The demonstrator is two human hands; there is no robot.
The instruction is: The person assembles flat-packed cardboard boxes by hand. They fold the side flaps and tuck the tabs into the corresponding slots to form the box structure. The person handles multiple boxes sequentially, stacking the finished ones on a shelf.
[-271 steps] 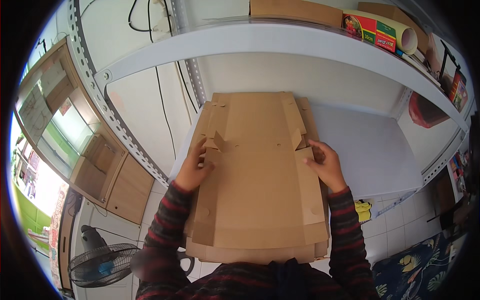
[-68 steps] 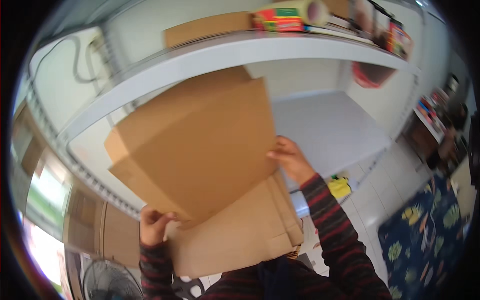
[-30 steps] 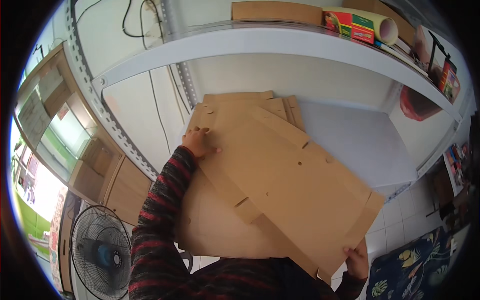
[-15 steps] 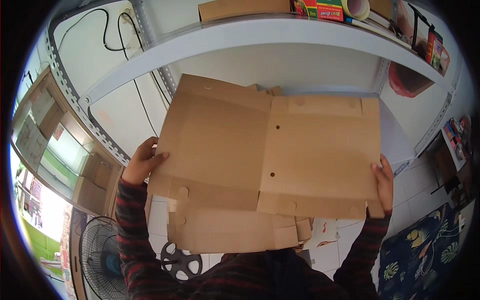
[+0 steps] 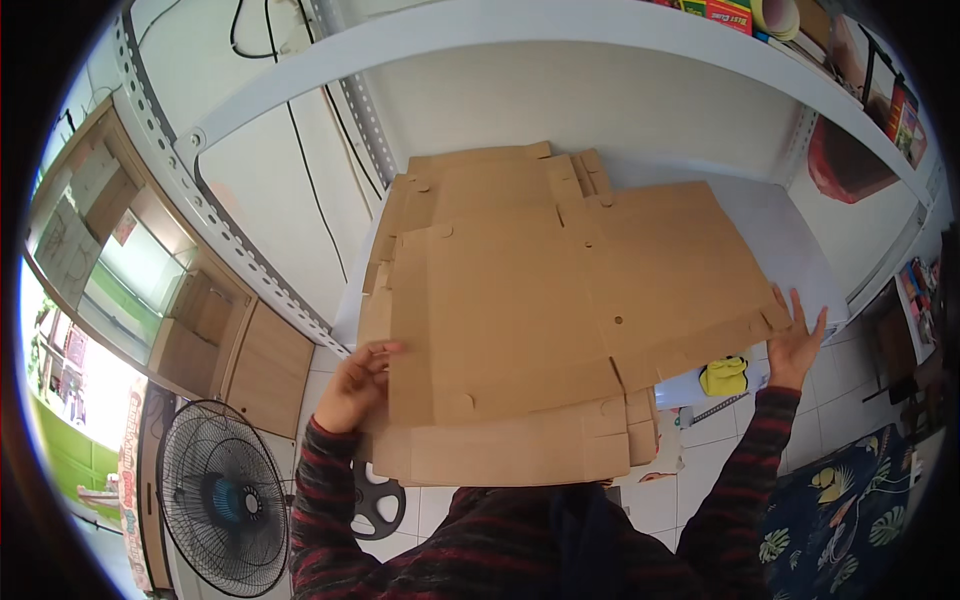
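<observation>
Two hands steady a flat cardboard sheet (image 5: 570, 300) over a stack (image 5: 500, 440) on the white table (image 5: 790, 240). The left hand (image 5: 352, 385) grips its near-left edge; the right hand (image 5: 795, 340) lies open, fingers spread, against its far-right corner. Squaring the sheet seems underway; aligning edges looks next.

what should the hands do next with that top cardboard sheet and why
Probably slide the top cardboard sheet left and square it onto the stack. It lies skewed, its right corner jutting past the white shelf edge. The left hand grips its left edge and the right hand its right corner, so both can steer it.
</observation>
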